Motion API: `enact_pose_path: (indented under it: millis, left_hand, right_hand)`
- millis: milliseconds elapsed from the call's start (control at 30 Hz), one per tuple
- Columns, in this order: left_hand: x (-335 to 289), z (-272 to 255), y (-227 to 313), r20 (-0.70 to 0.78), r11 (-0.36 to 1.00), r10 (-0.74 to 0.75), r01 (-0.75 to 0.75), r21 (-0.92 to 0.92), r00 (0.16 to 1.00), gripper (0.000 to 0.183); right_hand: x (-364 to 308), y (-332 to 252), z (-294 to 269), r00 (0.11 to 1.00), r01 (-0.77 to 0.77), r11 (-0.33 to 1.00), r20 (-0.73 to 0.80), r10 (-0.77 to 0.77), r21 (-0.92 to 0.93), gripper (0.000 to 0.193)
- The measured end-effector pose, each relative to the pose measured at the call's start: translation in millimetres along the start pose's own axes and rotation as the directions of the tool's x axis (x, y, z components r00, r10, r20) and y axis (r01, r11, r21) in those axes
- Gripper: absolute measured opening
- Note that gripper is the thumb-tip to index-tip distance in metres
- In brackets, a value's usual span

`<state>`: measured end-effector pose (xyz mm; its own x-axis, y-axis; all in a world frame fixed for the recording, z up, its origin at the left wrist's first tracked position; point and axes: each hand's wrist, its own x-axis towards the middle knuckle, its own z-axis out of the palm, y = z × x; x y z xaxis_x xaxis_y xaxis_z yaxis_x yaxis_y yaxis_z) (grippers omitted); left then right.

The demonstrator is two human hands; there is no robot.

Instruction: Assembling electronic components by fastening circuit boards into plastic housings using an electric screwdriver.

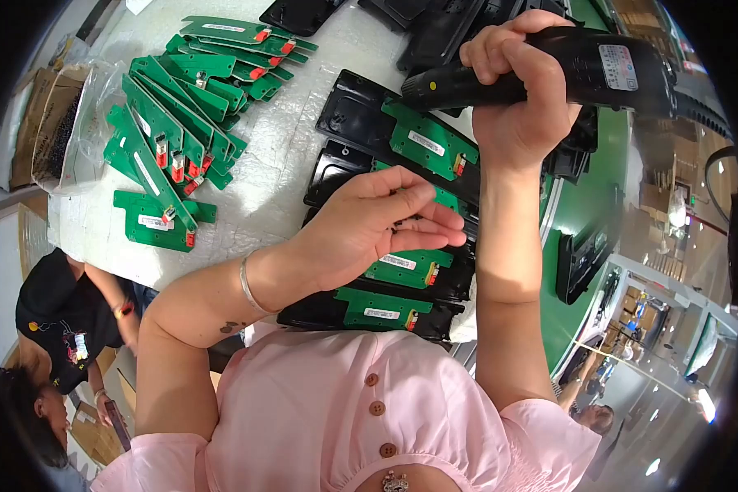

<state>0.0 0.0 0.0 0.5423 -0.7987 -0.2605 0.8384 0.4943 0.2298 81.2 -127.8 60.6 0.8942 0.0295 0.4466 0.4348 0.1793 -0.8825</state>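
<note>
My right hand (523, 90) is wrapped around a black corded electric screwdriver (586, 70), its narrower end reaching left over the farthest circuit board in a black housing. That green board (422, 141) lies in a long black plastic housing (354, 107). My left hand (377, 217) hovers over the nearer housings, palm partly up, with thumb and fingers curled together. Small dark bits show between its fingers, too small to name. Below it, another green board (402, 264) and a nearer one (377, 310) sit in their own black housings, side by side in a row.
Loose green boards with red connectors (180, 123) are heaped on the white padded surface (262, 176) at left. More black housings (443, 41) lie at the back. A cardboard box (61, 123) stands far left. A person (74, 320) is at lower left. A green surface (578, 246) runs along the right.
</note>
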Motion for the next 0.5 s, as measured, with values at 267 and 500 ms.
enact_pose_path:
  millis: [267,500]
  left_hand:
    - [0.2,1.5,2.8,-0.074,0.987,0.083,-0.071,0.146,0.994,0.018]
    - [2.7,-3.7,9.4,-0.058,0.982,0.17,-0.164,0.089,0.984,0.02]
  right_hand:
    - [7.1,-2.5,16.1,0.994,-0.069,0.998,-0.081,0.069,0.01,0.019]
    - [9.8,-3.6,18.9,0.994,-0.096,0.994,-0.061,0.093,-0.053,0.016]
